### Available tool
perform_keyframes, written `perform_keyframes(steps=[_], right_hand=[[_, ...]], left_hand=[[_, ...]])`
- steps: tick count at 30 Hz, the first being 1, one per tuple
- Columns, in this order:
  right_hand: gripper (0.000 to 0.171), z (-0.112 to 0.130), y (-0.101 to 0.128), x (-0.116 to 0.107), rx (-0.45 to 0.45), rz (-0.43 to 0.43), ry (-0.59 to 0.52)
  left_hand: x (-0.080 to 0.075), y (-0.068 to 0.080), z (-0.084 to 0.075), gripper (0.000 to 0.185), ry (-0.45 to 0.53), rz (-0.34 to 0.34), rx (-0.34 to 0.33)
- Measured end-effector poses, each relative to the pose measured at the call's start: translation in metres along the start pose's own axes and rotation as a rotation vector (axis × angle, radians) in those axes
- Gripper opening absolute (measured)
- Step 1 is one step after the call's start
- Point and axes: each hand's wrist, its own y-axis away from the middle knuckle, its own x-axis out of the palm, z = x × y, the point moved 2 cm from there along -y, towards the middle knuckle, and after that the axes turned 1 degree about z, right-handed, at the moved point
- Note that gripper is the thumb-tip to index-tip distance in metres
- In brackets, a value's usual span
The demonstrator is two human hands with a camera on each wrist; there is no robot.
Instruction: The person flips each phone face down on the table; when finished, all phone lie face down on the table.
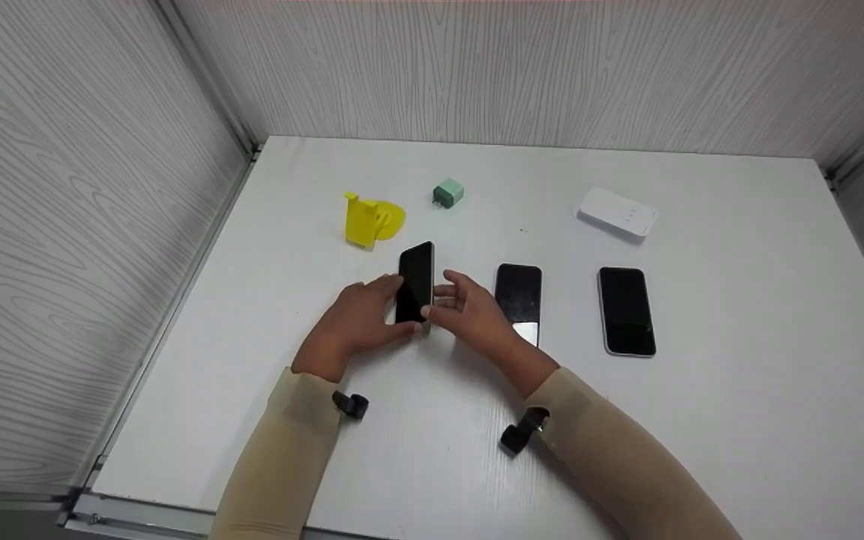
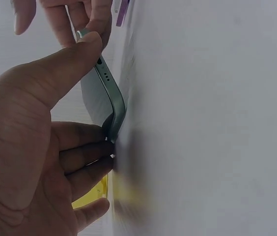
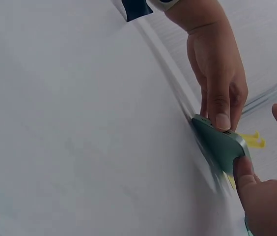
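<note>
A black-screened phone with a teal back stands tilted on its long edge on the white table. My left hand grips it from the left, thumb on its end edge and fingers behind it. From the right, my right hand pinches the same phone, with its thumb on the lower corner. The left wrist view shows the phone's speaker holes and the right hand's fingers at its far end.
Two more dark phones lie flat to the right. Behind are a yellow phone stand, a small green charger and a white power bank. Grey panel walls enclose the table on three sides.
</note>
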Motion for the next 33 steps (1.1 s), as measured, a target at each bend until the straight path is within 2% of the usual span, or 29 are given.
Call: perform_keyframes(steps=[2,5,9,13,22,25,30,33], right_hand=[[0.084,-0.001,0.0,0.003,0.004,-0.012,0.025],[0.075,-0.001,-0.001,0.011,-0.004,-0.039,0.119],[0.065,0.002,0.0,0.019,-0.037,-0.114,0.29],[0.06,0.005,0.0,0.023,-0.06,-0.177,0.382],[0.055,0.006,0.0,0.026,-0.034,-0.226,0.412],[0.055,0.006,0.001,0.027,-0.033,-0.238,0.418],[0.055,0.006,0.003,0.028,-0.035,-0.265,0.423],[0.054,0.006,0.004,0.028,-0.04,-0.291,0.42]], left_hand=[[0.001,-0.001,0.001,0.096,0.002,0.003,-0.007],[0.001,-0.001,0.002,0.096,0.0,0.001,-0.007],[0.001,-0.002,0.003,0.094,-0.004,-0.004,0.005],[0.002,-0.002,0.003,0.092,0.0,-0.002,0.004],[0.001,-0.003,0.001,0.092,0.008,-0.007,-0.007],[0.0,-0.002,0.001,0.094,0.026,0.012,-0.006],[-0.004,-0.001,0.003,0.092,0.106,0.062,-0.023],[-0.008,-0.004,0.002,0.082,0.156,0.037,-0.058]])
